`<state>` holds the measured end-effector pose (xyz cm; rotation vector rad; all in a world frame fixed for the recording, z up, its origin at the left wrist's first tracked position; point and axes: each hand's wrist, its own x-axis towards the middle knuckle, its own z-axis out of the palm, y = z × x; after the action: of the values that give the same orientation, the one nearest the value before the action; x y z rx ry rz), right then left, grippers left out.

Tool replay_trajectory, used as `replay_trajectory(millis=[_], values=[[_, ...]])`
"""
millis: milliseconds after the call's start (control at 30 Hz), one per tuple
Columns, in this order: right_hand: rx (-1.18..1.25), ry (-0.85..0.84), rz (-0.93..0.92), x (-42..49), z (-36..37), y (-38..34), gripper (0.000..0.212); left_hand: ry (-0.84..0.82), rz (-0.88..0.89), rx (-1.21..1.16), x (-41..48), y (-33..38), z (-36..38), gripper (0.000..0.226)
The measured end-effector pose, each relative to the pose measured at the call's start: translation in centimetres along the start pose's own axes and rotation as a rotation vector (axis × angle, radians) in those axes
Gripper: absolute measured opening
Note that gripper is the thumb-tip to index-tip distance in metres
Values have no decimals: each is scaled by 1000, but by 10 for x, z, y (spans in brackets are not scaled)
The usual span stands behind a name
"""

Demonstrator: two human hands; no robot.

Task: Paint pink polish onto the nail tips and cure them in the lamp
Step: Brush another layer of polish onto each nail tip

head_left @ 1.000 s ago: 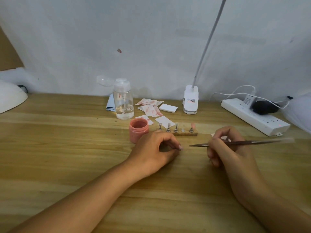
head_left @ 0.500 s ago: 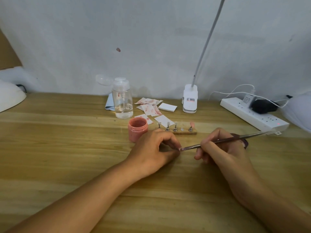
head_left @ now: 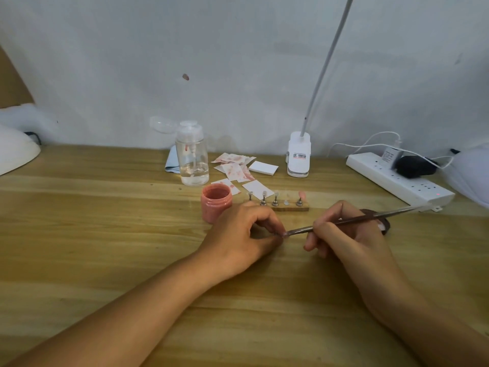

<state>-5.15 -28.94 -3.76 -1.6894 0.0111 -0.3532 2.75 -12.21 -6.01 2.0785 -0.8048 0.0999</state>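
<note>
Left hand [head_left: 246,234] rests on the table [head_left: 92,234], thumb & forefinger pinching a small nail tip [head_left: 283,234]. Right hand [head_left: 349,234] grips a thin brush [head_left: 352,220] pen-style, fingers curled round the shaft; bristle end touches the nail tip. Pink polish jar [head_left: 215,203], lid off, stands just behind the left hand. Beside it is a wooden holder [head_left: 280,207] w/ a row of small metal stands; the rightmost carries a pink tip [head_left: 302,194]. Further back: clear pump bottle [head_left: 191,160], pink-stained wipes [head_left: 234,165], white pad [head_left: 263,167]. Clip lamp base [head_left: 299,154] has a label w/ red & black print, too small to read. Power strip [head_left: 397,178] at right, red light on; the white adapter [head_left: 391,156] plugged into it has a label, also illegible. White domed shell [head_left: 16,154] at far left edge; can't tell if it's the cure lamp.
</note>
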Motion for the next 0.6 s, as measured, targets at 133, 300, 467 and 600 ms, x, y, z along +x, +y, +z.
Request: replay_trajectory(millis=[133,300,467,600], values=[[-26,60,11,2,0,2,7,20,15,13,-1,2,1,8],[5,126,33,3,-4,4,9,39,32,45,-2,4,1,5],[-23,24,19,0,0,0,9,37,41,84,-4,7,0,8],[-33,119,35,3,-2,3,7,57,48,98,-4,8,1,5]])
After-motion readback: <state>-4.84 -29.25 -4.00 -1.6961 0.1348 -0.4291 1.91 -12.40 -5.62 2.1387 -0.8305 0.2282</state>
